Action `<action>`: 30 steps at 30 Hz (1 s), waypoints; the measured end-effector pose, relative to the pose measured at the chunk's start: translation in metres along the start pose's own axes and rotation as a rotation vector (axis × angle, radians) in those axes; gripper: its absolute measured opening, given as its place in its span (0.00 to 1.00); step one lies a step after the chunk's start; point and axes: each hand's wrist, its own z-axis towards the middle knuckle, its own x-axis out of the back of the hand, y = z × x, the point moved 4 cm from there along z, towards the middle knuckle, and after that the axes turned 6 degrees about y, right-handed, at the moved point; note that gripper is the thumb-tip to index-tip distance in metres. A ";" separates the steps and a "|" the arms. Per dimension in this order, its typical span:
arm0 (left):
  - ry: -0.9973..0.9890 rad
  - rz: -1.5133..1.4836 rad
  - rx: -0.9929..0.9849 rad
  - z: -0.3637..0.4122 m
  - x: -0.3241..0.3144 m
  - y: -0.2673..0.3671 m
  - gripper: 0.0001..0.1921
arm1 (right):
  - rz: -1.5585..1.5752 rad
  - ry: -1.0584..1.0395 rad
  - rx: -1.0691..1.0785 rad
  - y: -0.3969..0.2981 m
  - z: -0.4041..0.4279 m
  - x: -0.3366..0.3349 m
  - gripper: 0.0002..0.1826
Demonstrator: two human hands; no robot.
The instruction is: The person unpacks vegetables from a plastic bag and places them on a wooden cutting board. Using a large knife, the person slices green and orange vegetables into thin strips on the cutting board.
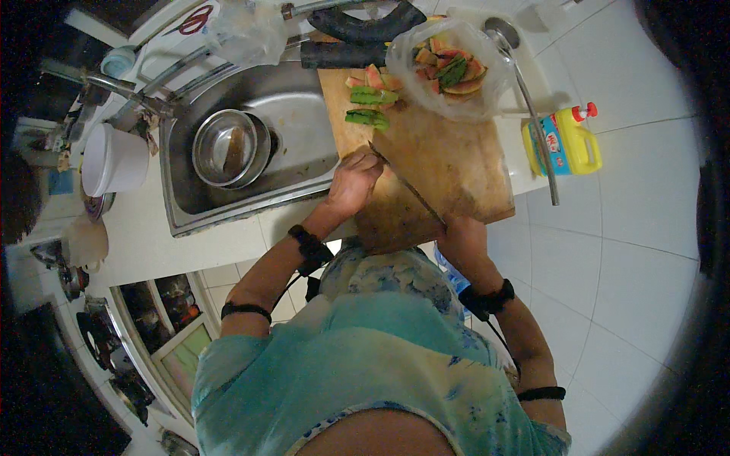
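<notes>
My right hand (463, 239) grips the handle end of a kitchen knife (415, 194) over a wooden cutting board (450, 154). The blade slants up and left, its tip by the fingers of my left hand (358, 179). Those fingers are bent down at the board's left edge; whether they hold something small cannot be told. Beyond them lie green rind pieces (368, 118), with more green strips (373, 95) and pinkish watermelon rind pieces (374, 77) behind. A clear plastic bag (493, 94) full of watermelon rind (456, 68) stands at the board's far right.
Left of the board is a steel sink (302, 125) with nested metal bowls (225, 148). A white bucket (117, 159) stands at the sink's left. To the right are a yellow detergent jug (576, 142) and a long metal ladle (539, 134). Black curved objects (365, 25) lie behind the board.
</notes>
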 end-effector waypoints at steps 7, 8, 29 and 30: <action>0.067 0.019 -0.058 0.004 0.006 0.005 0.14 | 0.062 0.055 0.068 -0.013 0.010 -0.003 0.10; 0.081 0.053 -0.071 0.005 0.006 0.005 0.13 | 0.033 0.031 0.041 -0.015 0.017 -0.012 0.11; 0.029 0.121 0.112 0.000 -0.002 0.017 0.12 | 0.087 -0.011 0.094 0.026 0.003 0.001 0.22; 0.036 0.114 0.091 0.001 -0.002 0.017 0.11 | 0.043 -0.041 0.073 0.026 0.005 -0.002 0.21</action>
